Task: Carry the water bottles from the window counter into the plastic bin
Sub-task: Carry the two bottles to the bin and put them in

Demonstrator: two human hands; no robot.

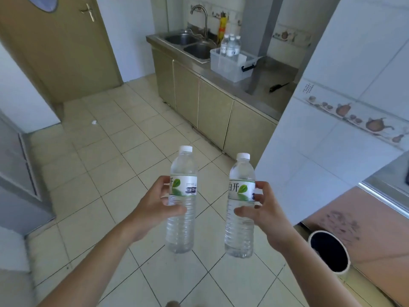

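My left hand (155,207) grips a clear water bottle (182,222) with a white cap and a green-leaf label, held upright over the tiled floor. My right hand (263,216) holds a second, matching bottle (240,231) upright beside it. Far ahead, a clear plastic bin (228,65) stands on the steel counter next to the sink, with three similar bottles (231,46) standing in it.
A double steel sink (190,44) with a tall tap lies left of the bin. A dark knife-like tool (277,87) lies on the counter to the bin's right. A white tiled wall corner (321,129) juts out on my right. A round dark waste bin (329,251) stands low right. A brown door (62,47) is at the back left.
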